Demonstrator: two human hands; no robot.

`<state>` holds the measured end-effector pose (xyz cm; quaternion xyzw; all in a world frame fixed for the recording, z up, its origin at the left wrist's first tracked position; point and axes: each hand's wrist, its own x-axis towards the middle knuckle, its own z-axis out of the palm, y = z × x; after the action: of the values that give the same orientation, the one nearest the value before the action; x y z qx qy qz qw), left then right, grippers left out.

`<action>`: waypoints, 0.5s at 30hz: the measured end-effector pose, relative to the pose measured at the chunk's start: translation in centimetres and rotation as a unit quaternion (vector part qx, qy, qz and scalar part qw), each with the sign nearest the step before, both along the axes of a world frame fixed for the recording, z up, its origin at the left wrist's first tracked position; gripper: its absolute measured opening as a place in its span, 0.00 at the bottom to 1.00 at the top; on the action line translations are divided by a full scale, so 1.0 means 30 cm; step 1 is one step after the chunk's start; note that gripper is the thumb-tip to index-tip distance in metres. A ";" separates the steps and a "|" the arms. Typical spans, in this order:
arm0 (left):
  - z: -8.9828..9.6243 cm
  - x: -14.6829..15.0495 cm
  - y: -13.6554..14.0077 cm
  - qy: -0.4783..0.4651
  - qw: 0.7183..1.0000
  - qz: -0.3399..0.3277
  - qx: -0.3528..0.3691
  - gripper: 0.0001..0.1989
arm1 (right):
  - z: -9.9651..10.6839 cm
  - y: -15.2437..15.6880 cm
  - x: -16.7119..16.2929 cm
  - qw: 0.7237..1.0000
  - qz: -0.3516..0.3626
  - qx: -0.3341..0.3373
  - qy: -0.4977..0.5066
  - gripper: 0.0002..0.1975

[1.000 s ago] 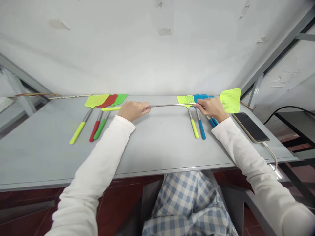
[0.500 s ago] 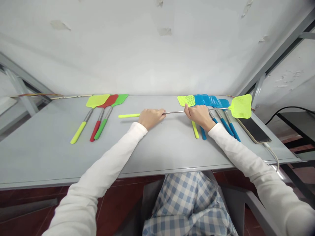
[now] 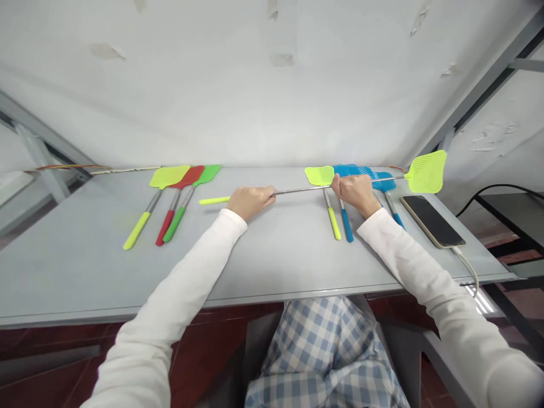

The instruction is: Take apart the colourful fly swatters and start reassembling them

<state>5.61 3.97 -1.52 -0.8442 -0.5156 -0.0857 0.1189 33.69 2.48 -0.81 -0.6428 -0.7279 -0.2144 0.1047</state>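
Note:
A yellow-green fly swatter [image 3: 426, 171] with a long metal telescopic shaft stretches sideways above the table, its head to the right and slightly raised. My left hand [image 3: 250, 202] is closed round its handle end, and part of the yellow handle sticks out to the left. Further along, my right hand [image 3: 353, 192] grips the metal shaft near the head. Beneath and behind my right hand lie another yellow-green swatter [image 3: 321, 176] and several blue swatters [image 3: 347, 224], partly covered by the hand and sleeve.
On the left of the grey table [image 3: 263, 266] a yellow swatter [image 3: 136, 229], a red swatter [image 3: 165, 226] and a green swatter [image 3: 175, 224] lie side by side. A phone [image 3: 433, 221] with a white cable rests at the right. A white wall [image 3: 238, 102] stands behind.
My right hand has moved right and slightly up, and the swatter's head has risen with it. The span of shaft between my hands is longer; my left hand has shifted slightly left.

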 end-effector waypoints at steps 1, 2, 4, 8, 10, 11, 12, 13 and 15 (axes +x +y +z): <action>0.000 0.001 0.000 -0.007 1.000 -0.008 -0.007 0.15 | 0.000 -0.001 0.001 1.000 0.009 -0.004 -0.003 0.30; 0.000 0.001 0.000 -0.012 1.000 -0.020 -0.019 0.15 | -0.001 -0.002 0.003 1.000 0.019 -0.008 -0.006 0.30; 0.004 -0.006 0.002 -0.019 0.998 -0.037 -0.044 0.15 | -0.004 0.001 0.018 1.000 0.026 -0.006 -0.009 0.31; 0.015 -0.064 0.025 -0.014 0.997 0.022 -0.066 0.15 | -0.017 0.029 0.092 0.999 -0.032 0.017 0.001 0.32; 0.023 -0.111 0.043 -0.012 0.995 0.067 -0.069 0.15 | -0.027 0.047 0.132 0.998 -0.059 0.017 0.002 0.33; 0.026 -0.134 0.052 -0.010 0.994 0.083 -0.071 0.15 | -0.032 0.054 0.147 0.998 -0.066 0.014 0.000 0.33; 0.030 -0.155 0.059 -0.008 0.993 0.093 -0.074 0.15 | -0.037 0.061 0.158 0.998 -0.067 0.012 0.000 0.34; 0.033 -0.172 0.065 -0.005 0.992 0.100 -0.077 0.15 | -0.041 0.065 0.164 0.998 -0.067 0.011 0.000 0.34; 0.038 -0.194 0.071 0.002 0.991 0.106 -0.078 0.14 | -0.048 0.071 0.167 0.998 -0.065 0.011 0.004 0.34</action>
<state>-0.19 6.12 -0.38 -0.7919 -0.6068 -0.0306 0.0616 38.69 4.61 -2.24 -0.6888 -0.6816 -0.2258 0.1003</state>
